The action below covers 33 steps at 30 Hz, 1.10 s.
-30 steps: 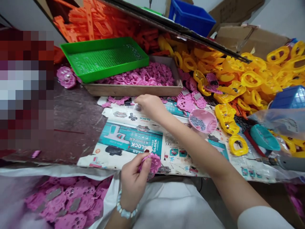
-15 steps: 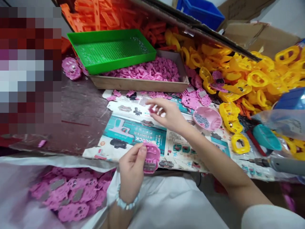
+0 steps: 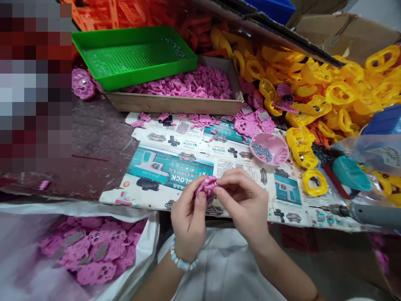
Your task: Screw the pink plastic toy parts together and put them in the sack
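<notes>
My left hand (image 3: 189, 215), with a beaded bracelet at the wrist, grips a pink plastic part (image 3: 206, 184) above the table's front edge. My right hand (image 3: 246, 205) meets it from the other side, thumb and fingertips pinched on a small pink piece at the part's edge. The fingers cover much of both, so how they fit together is hidden. Under the hands lies a printed cardboard sheet (image 3: 175, 192). Beyond them, a pink bowl (image 3: 278, 150) holds small metal screws, and small pink pieces (image 3: 203, 121) are scattered near the box.
A green tray (image 3: 125, 77) rests on a shallow box (image 3: 175, 106) of pink pieces. Yellow parts (image 3: 341, 92) pile up at the right, near a teal bowl (image 3: 351, 173) and an electric screwdriver (image 3: 372, 214). A white bag (image 3: 19, 234) of pink parts hangs lower left. Another person is at the left, blurred out.
My right hand has come back from over the sheet to the part in my left hand. The left hand has moved slightly right and turned the part.
</notes>
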Motion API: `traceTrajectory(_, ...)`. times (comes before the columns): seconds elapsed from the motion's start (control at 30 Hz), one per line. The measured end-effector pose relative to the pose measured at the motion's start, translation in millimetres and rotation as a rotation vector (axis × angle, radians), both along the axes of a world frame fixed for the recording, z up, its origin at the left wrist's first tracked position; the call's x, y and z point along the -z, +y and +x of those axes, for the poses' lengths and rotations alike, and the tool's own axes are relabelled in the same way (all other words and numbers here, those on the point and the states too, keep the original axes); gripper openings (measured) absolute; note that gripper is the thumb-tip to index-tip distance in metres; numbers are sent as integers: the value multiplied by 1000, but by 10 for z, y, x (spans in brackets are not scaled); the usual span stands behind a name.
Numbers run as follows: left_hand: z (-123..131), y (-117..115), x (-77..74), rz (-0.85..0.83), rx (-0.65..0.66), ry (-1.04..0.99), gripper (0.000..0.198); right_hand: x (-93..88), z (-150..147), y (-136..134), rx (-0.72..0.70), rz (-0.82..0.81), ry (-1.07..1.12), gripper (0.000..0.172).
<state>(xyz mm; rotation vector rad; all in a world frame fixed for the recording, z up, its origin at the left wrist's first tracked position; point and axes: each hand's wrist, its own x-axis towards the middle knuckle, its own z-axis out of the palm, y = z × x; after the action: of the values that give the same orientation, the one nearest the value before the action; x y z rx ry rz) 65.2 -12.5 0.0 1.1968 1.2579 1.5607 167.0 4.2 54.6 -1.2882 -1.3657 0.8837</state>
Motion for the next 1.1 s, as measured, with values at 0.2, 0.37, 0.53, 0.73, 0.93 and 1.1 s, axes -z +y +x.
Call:
traceTrajectory(0.2,42,-36,-14,-5,-50,-62,19,-42,8,-53,3,15,-39,9)
traceTrajectory(0.37,-4,-30,7,141,33,-135,20,-92,111,-93,-60,43,-177,13)
traceTrajectory(0.53,-95,-26,107,308,58,-11,22,-145,252,-38,-287,-32,-236,8)
traceTrajectory(0.73,-140,-66,153,397,112,21,23,-120,255,-77,-332,77,-285,4)
traceTrajectory(0.93,-192,-100,151,310,216,11,23,-85,229,-182,-267,110,-301,3)
traceTrajectory(1.1,-103,153,-37,120,409,186,31,21,606,-79,-82,-157,-289,6)
